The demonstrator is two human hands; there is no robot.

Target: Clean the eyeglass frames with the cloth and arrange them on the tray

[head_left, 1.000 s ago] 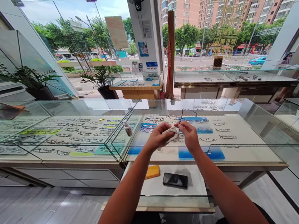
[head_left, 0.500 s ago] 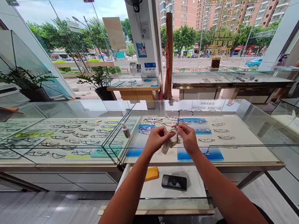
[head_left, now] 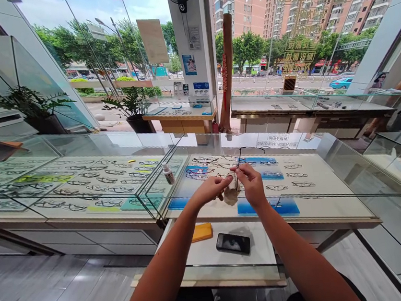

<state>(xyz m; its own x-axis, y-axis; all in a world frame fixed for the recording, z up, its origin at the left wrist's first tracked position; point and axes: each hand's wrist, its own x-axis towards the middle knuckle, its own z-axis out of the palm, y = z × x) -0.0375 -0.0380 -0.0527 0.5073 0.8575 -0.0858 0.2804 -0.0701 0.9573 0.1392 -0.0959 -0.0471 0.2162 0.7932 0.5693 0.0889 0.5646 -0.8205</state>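
Both my hands meet over the glass display counter (head_left: 322,204). My left hand (head_left: 210,189) is closed, pinching a beige cleaning cloth (head_left: 231,191) that hangs down between the hands. My right hand (head_left: 250,183) is closed on a pair of thin dark-framed glasses (head_left: 240,158), whose temple arm sticks up behind the fingers. The cloth is wrapped about part of the glasses. A small white spray bottle (head_left: 168,173) stands on the glass to the left of my left hand.
Below the counter top, a pulled-out white drawer (head_left: 212,255) holds a black phone (head_left: 233,243) and an orange case (head_left: 202,232). Rows of glasses lie under the glass in both cases. Potted plants (head_left: 134,107) and more counters stand behind, by the windows.
The cloth has been worked round the glasses and now hangs lower between my hands. The hands stay close together in the same spot; my view has shifted slightly.
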